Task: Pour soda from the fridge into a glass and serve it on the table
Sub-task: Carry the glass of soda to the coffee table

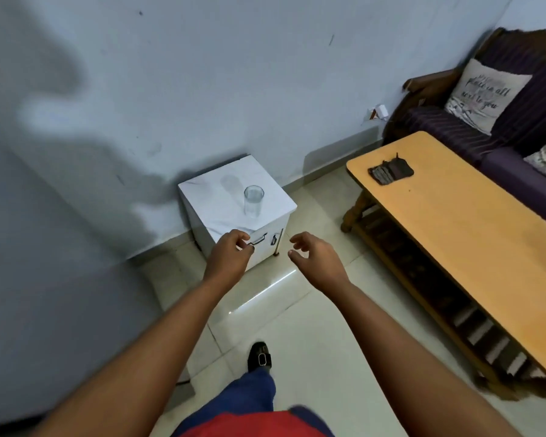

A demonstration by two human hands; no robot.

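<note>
A small white mini fridge (pixel 212 216) stands on the floor against the wall, its door shut, with a metal handle (pixel 259 239) on the front. An empty clear glass (pixel 253 201) stands upright on its top. My left hand (pixel 230 252) hovers in front of the fridge's upper front edge, fingers loosely curled beside the handle and holding nothing. My right hand (pixel 314 255) is to the right of the fridge, fingers apart and empty. A long wooden table (pixel 454 234) runs along the right. No soda bottle is in view.
A dark wallet-like pouch (pixel 391 171) lies on the table's far end. A purple sofa (pixel 498 134) with cushions stands behind the table. A plug and socket (pixel 377 112) sit on the wall. My foot in a black shoe (pixel 260 357) is on the tiled floor.
</note>
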